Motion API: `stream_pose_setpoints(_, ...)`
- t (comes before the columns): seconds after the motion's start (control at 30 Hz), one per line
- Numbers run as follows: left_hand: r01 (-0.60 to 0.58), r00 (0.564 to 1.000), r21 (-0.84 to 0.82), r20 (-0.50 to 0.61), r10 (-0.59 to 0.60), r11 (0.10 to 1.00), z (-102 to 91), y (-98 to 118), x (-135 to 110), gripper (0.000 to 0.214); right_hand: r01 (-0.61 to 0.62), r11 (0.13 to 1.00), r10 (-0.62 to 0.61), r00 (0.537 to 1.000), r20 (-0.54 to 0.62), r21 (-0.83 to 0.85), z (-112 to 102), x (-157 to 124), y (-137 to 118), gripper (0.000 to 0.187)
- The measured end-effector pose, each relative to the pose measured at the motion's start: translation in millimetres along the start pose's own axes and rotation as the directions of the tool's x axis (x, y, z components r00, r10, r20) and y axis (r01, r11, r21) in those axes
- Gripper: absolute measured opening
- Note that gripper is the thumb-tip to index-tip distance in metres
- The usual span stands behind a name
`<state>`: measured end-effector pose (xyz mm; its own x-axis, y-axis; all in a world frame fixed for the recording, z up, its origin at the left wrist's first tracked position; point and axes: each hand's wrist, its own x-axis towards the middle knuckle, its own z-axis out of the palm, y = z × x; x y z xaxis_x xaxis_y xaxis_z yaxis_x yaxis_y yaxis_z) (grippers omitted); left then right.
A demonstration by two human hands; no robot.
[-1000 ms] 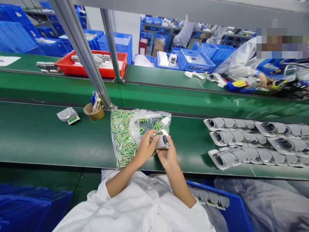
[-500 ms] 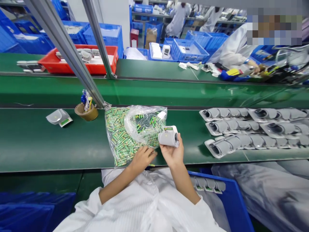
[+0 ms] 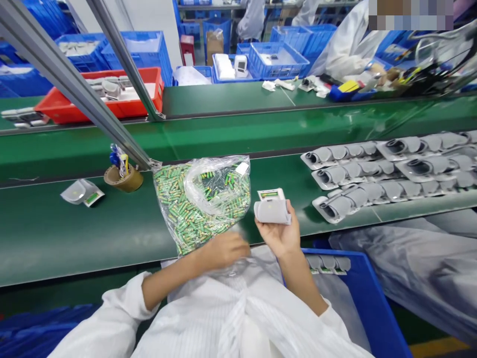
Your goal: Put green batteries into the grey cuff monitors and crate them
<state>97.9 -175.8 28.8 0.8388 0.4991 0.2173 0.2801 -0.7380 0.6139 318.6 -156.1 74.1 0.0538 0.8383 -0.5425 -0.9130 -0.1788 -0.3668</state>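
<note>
Cradling a rolled white cuff [image 3: 272,213] on our upturned right hand [image 3: 279,231], we hold it out at about 12 o'clock, with our right forearm [image 3: 300,281] rising from 5 o'clock and the fingers [image 3: 292,221] curled up along the cuff's right side. A small boxy unit with a green label [image 3: 270,195] sits on top of the cuff. Our left forearm [image 3: 175,273] crosses in from 8 o'clock, and our left hand [image 3: 223,250] lies low and palm down, just beside the lower edge of a clear bag of green batteries [image 3: 201,211]. That hand is blurred, so we cannot tell whether its fingers are spread or pinching anything. The bag lies on a green conveyor belt [image 3: 44,233] at 11 o'clock, well left of the cuff. Rows of matching grey-white cuffs [image 3: 387,169] lie on the belt at 2 o'clock, and a brown cup of pens [image 3: 122,179] stands at 10 o'clock. A blue crate [image 3: 367,293] sits at 4 o'clock, and across the line at 1 o'clock a co-worker's white sleeve [image 3: 346,54] shows.
</note>
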Motion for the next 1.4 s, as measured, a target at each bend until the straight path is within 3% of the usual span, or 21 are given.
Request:
stream_pose_setpoints(0.03,0.103,0.990,-0.013,-0.096,-0.104,0.995,-16.9,-8,4,0.034,0.018,1.000,-0.018,1.000,0.000,0.000,-4,2,-2,0.026)
stream_pose_setpoints(0.1,0.336,0.912,0.028,-0.260,-0.317,0.942,-51.6,-34,18,0.040,0.035,0.999,-0.035,0.999,-0.006,0.002,-10,6,-4,0.027)
stream_pose_setpoints(0.2,0.592,0.789,0.145,-0.304,-0.534,0.793,-88.3,-78,49,0.039,0.012,1.000,-0.011,1.000,-0.029,0.010,-11,6,-1,0.029)
stream_pose_setpoints(0.3,0.646,0.763,0.279,-0.211,-0.612,0.710,-97.6,-106,83,0.035,-0.025,0.999,0.026,0.999,-0.041,0.028,-4,0,3,0.027)
stream_pose_setpoints(0.4,0.646,0.745,0.384,-0.127,-0.655,0.660,-92.2,-115,108,0.037,-0.036,0.998,0.038,0.999,-0.029,0.045,2,-10,1,0.027)
stream_pose_setpoints(0.57,0.639,0.747,0.401,-0.123,-0.653,0.656,-90.8,-119,115,0.046,0.026,0.999,-0.028,0.999,0.038,0.038,2,-23,-9,0.034)
stream_pose_setpoints(0.63,0.669,0.734,0.357,-0.181,-0.654,0.652,-95.2,-114,111,0.048,0.052,0.998,-0.054,0.996,0.068,0.031,2,-27,-12,0.035)
stream_pose_setpoints(0.7,0.681,0.732,0.251,-0.277,-0.623,0.688,-100.9,-95,107,0.049,0.068,0.997,-0.070,0.994,0.086,0.031,3,-29,-14,0.035)
stream_pose_setpoints(0.83,0.485,0.783,-0.158,-0.360,-0.507,0.860,-110.5,-17,96,0.049,0.092,0.995,-0.095,0.993,0.074,0.035,10,-29,-10,0.035)
stream_pose_setpoints(0.93,0.361,0.789,-0.339,-0.385,-0.478,0.869,-112.7,44,90,0.033,0.119,0.993,-0.119,0.991,0.061,0.018,15,-26,-3,0.037)
stream_pose_setpoints(1.0,0.351,0.775,-0.374,-0.399,-0.490,0.859,-111.6,65,87,0.026,0.138,0.990,-0.138,0.988,0.063,-0.008,16,-24,2,0.038)
stream_pose_setpoints(1.07,0.360,0.773,-0.381,-0.389,-0.501,0.852,-109.2,71,84,0.024,0.172,0.984,-0.169,0.984,0.061,-0.045,15,-22,8,0.039)
stream_pose_setpoints(1.23,0.386,0.779,-0.471,-0.295,-0.553,0.794,-105.3,54,81,0.021,0.274,0.948,-0.269,0.962,0.053,-0.162,12,-24,19,0.043)
stream_pose_setpoints(1.4,0.438,0.786,-0.552,-0.147,-0.600,0.709,-109.9,42,84,0.019,0.413,0.848,-0.399,0.910,0.112,-0.332,1,-23,24,0.050)
